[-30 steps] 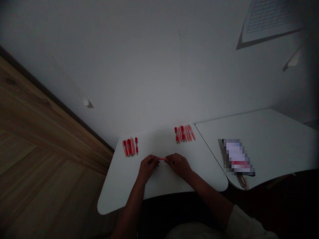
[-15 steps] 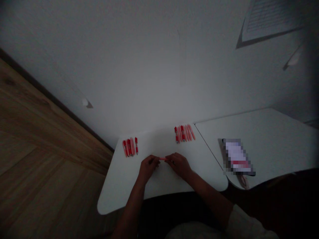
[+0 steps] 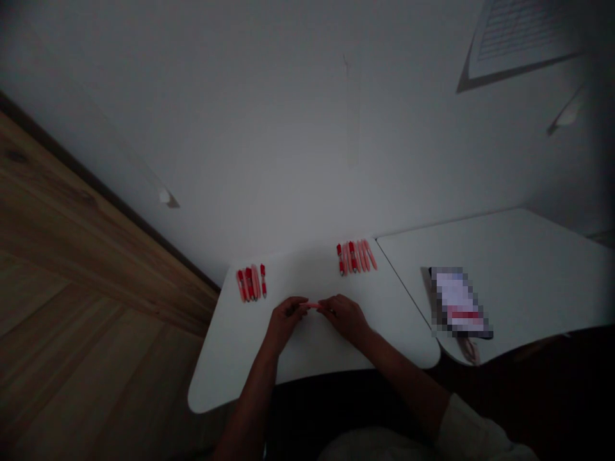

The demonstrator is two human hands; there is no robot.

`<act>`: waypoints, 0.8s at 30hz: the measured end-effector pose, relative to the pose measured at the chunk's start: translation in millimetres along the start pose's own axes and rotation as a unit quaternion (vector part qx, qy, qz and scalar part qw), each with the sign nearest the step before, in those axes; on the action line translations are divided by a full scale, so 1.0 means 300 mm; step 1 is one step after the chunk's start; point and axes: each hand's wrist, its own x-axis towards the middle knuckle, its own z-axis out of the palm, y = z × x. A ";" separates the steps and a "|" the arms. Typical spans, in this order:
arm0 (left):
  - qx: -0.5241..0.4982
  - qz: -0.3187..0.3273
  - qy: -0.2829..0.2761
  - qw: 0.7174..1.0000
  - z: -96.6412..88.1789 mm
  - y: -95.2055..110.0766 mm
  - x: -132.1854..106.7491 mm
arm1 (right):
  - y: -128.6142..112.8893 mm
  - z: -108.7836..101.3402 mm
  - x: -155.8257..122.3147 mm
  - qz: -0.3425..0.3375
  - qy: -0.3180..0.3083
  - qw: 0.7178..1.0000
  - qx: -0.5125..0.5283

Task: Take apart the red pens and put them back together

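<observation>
A pink pen (image 3: pixel 313 305) lies level between my two hands, over the middle of the white table (image 3: pixel 317 358). My left hand (image 3: pixel 288 315) pinches its left end, and my right hand (image 3: pixel 342 314) pinches its right end. Fingers cover both ends, so only a short middle stretch of the pen shows. Beyond my left hand is a row of red and pink pens (image 3: pixel 248 283). A single red pen (image 3: pixel 263 280) lies at that row's right side. Farther back, past my right hand, sits another row of red and pink pens (image 3: pixel 355 257).
A second white table (image 3: pixel 519 275) adjoins on the right, with a seam between. On it lies a blurred-out tablet or phone (image 3: pixel 460 302) with a looped strap (image 3: pixel 471 349). A wall rises behind the tables, carrying a printed sheet (image 3: pixel 523 38). Wooden flooring (image 3: pixel 96 358) is at left.
My left-hand fingers have shifted slightly on the pen. The rows of pens and my right hand look the same.
</observation>
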 end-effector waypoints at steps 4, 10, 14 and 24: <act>0.010 -0.024 0.017 1.000 0.004 0.001 0.002 | 0.004 0.003 -0.001 0.001 0.004 1.000 0.005; 0.017 -0.027 0.014 0.999 0.005 -0.001 0.000 | 0.003 0.001 -0.001 0.000 -0.005 1.000 -0.003; 0.023 -0.013 0.018 1.000 0.005 0.001 -0.003 | 0.002 0.001 -0.001 0.000 -0.009 1.000 -0.008; 0.022 0.007 0.011 1.000 0.004 0.008 -0.012 | -0.016 -0.023 -0.003 -0.020 -0.042 0.999 -0.016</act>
